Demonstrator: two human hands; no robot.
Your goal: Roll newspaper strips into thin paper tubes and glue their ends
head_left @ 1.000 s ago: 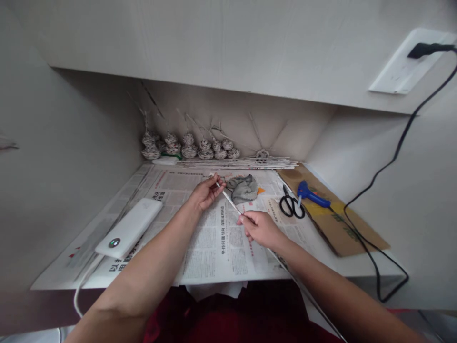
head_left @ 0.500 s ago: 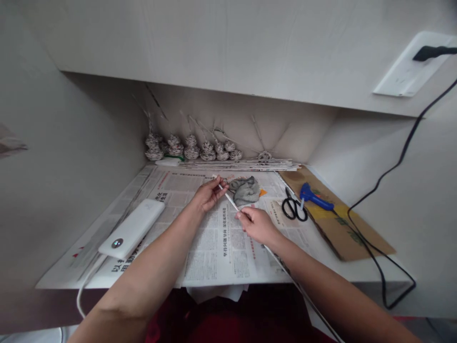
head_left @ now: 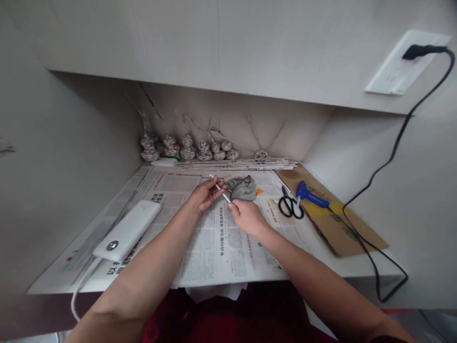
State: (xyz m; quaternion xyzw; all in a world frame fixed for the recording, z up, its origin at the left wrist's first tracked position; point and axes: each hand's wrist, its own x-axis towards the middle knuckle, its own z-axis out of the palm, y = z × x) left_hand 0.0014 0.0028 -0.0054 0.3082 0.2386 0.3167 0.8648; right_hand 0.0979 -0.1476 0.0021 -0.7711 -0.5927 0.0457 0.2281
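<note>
A thin white rolled-paper stick [head_left: 223,194] slants between my two hands over the newspaper-covered table. My left hand [head_left: 207,194] pinches its upper end between thumb and fingers. Lower down, my right hand [head_left: 247,216] is closed around the other part of the stick, and the fingers hide that end. Just beyond my right hand lies a crumpled grey cloth [head_left: 244,187], with a small orange piece [head_left: 260,191] at its right edge.
Small woven gourd shapes [head_left: 188,147] line the back wall behind a bundle of paper sticks [head_left: 239,165]. Black-handled scissors [head_left: 291,207] and a blue glue gun [head_left: 312,194] lie right, by flat cardboard [head_left: 339,238]. A white power bank [head_left: 128,230] sits left; a black cord [head_left: 387,162] hangs right.
My right hand has slid up along the stick towards my left hand, so less of it shows between them. The whole view has shifted slightly.
</note>
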